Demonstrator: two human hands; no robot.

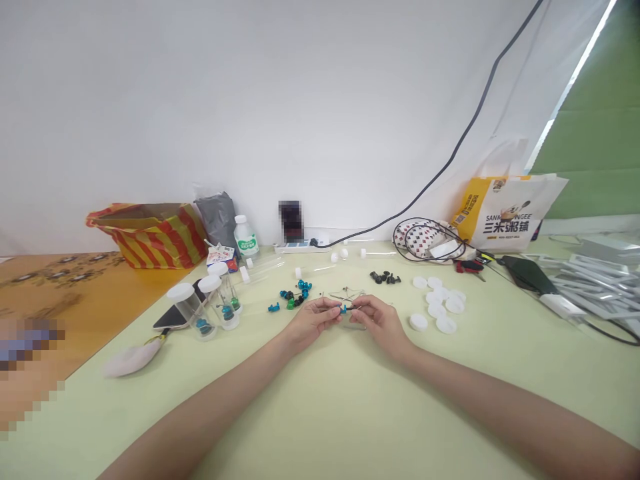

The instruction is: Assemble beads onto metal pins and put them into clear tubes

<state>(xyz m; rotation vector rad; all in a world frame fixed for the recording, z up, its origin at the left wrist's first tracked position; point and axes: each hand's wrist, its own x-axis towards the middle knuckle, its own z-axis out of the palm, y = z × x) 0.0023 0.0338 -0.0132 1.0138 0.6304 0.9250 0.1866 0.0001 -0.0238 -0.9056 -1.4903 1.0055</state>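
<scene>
Over the middle of the table, my left hand (315,321) and my right hand (381,325) meet with fingertips pinched together. Between them sits a small blue plastic part (343,309), gripped at its left by my left fingers. A thin metal wire runs along those left fingers. My right fingertips close on a thin dark piece at the blue part's right side; its full shape is hidden. Just behind the hands lie several thin metal pieces (346,293). Left of them is a loose group of blue, green and black parts (300,292).
White round caps (436,310) and black parts (385,277) lie to the right. Capped clear tubes (193,312) holding blue-green pieces stand left, near a phone (173,316). Behind are a bottle (246,237), clear tubes lying down and a black cable (400,212). White frames (590,280) are far right.
</scene>
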